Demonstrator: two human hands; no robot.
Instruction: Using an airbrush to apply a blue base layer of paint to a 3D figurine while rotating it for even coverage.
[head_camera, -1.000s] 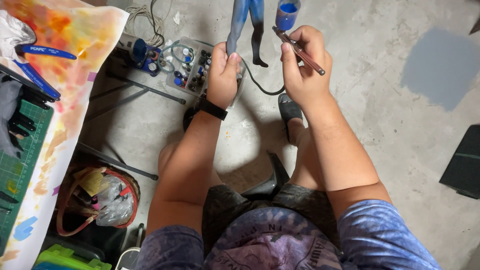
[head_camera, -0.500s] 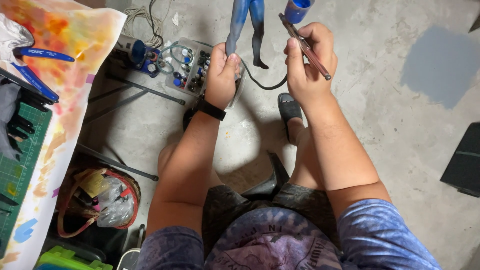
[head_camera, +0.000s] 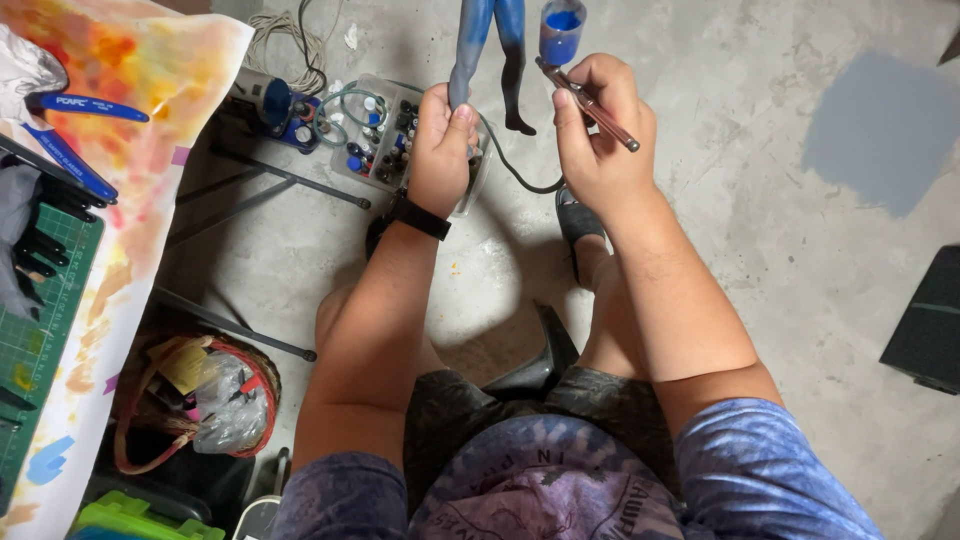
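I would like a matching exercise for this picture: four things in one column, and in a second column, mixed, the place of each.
Things:
1. figurine
2. airbrush
3. black watch
4. basket

Places:
a. on the left wrist
b. on the floor, lower left
c. gripped by one leg in the left hand
d. held in the right hand

Pairs: 1-c, 2-d, 3-a, 4-b.

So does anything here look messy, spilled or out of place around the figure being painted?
Nothing looks spilled or broken. The left hand grips the blue painted figure by a leg, and the right hand holds the airbrush with its blue paint cup upright. The orange-stained paper sheet on the table is heavily blotched, and a grey patch marks the concrete floor.
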